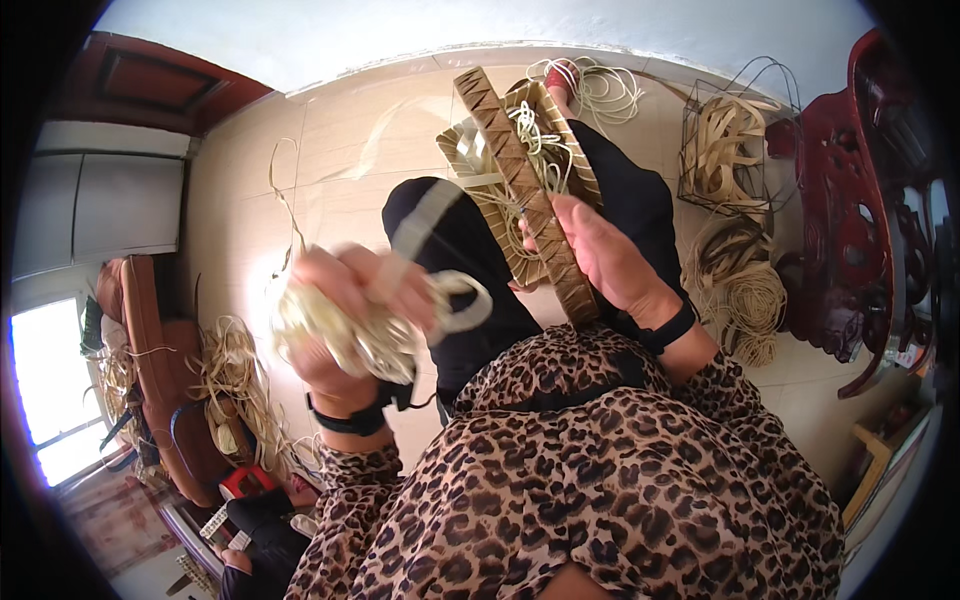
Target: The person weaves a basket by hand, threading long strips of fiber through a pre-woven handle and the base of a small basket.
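My left hand (365, 290), blurred by motion, is closed around a loose bundle of pale fibre strips (350, 335) above my left thigh. From it a flat pale strip (425, 220) runs up toward a long brown band (525, 175) with dark zigzag wrapping. My right hand (610, 258) grips this band near its lower half, thumb along the near side and fingertips showing past the other edge. The band slants between my knees, its lower end against my leopard-print top. Beyond it sits a woven basket (575, 140) holding white cord (540, 135).
Coiled pale cord (610, 90) lies by a red shoe on the tiled floor. At right stand a wire basket (725, 150) of tan strips, cord bundles (745, 295) and a carved dark-red chair (850, 200). More strips (235, 385) hang by a brown seat (165, 390); another person sits lower left.
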`<state>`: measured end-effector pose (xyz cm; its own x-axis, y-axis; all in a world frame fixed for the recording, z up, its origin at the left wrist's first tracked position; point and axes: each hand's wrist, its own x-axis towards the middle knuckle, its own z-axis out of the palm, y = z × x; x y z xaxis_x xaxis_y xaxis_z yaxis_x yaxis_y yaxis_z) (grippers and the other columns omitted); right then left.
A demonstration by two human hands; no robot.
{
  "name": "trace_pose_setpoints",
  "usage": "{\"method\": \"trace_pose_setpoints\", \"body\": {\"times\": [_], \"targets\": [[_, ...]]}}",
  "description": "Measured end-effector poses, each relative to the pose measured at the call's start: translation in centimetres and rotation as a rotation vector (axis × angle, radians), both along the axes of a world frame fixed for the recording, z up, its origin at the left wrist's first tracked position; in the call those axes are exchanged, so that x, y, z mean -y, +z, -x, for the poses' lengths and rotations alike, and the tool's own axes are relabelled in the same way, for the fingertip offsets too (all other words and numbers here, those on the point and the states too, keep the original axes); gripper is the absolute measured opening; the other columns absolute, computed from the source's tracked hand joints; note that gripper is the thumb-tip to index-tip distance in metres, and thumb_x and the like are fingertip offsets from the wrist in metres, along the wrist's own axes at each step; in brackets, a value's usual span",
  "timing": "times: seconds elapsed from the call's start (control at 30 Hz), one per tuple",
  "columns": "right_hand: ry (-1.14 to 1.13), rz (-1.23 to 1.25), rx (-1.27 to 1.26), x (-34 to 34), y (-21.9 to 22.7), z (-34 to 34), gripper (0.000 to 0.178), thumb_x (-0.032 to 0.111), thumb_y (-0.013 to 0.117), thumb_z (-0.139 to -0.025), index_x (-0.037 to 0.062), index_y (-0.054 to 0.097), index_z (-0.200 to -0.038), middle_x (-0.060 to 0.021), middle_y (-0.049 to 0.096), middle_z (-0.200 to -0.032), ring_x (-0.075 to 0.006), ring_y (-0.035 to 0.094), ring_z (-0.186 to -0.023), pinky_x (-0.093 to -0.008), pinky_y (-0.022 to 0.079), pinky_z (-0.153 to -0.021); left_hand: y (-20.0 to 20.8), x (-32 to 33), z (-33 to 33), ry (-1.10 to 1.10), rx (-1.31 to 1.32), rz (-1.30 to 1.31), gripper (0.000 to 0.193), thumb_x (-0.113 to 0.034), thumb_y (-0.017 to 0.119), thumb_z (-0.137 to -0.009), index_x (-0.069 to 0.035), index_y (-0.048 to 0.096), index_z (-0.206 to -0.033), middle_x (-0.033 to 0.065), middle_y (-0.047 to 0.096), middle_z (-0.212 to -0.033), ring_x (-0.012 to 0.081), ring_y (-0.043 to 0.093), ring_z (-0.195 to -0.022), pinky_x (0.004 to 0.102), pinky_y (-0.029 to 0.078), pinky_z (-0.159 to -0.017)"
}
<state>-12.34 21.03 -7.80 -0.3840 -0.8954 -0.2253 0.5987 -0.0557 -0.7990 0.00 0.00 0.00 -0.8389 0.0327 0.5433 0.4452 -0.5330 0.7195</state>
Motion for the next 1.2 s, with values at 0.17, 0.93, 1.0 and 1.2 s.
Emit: {"method": "trace_pose_setpoints", "body": {"times": [0.17,0.93,1.0,1.2], "targets": [[-0.232,0.17,0.133,1.4,1.7,-0.9,0.062,0.052,0.029,-0.086,0.0042,0.032,-0.126,-0.0025,0.049,-0.104,-0.0089,0.042,-0.081,-0.0229,0.033,-0.073,0.1,-4.2,0.4,-0.325,0.193,-0.041,0.024,-0.015,0.061,-0.077,0.002,0.05,-0.089,0.019,0.058,-0.084,0.0249,0.059,-0.077,0.0333,0.048,-0.068],[0.321,-0.197,-0.006,-7.7,3.8,-0.9,0.053,0.009,0.059,-0.07,-0.0024,0.04,-0.118,-0.0112,0.055,-0.091,-0.0108,0.056,-0.071,-0.0179,0.044,-0.055,-5.2,6.9,-4.1,0.82,0.679,-0.395,0.016,-0.014,0.047,-0.086,0.001,0.05,-0.09,0.0154,0.057,-0.082,0.0177,0.053,-0.064,0.0329,0.047,-0.06],[0.389,-0.251,-0.022,-7.4,4.4,-0.9,0.051,0.011,0.059,-0.071,-0.0026,0.04,-0.117,-0.0099,0.056,-0.088,-0.01,0.055,-0.069,-0.0183,0.044,-0.056,-5.2,7.4,-4.4,0.838,0.651,-0.433,0.017,-0.015,0.046,-0.087,0.001,0.05,-0.09,0.0152,0.056,-0.084,0.0169,0.052,-0.065,0.0329,0.046,-0.061],[-0.128,-0.279,-0.595,-3.9,2.6,-1.3,0.042,-0.002,0.052,-0.073,0.0062,0.045,-0.114,-0.0059,0.053,-0.095,-0.0094,0.052,-0.072,-0.0211,0.045,-0.061,-4.8,2.8,-2.9,0.72,0.672,-0.238,0.011,-0.009,0.048,-0.084,0.0,0.049,-0.091,0.0106,0.056,-0.077,0.0148,0.052,-0.055,0.03,0.048,-0.056]]}}
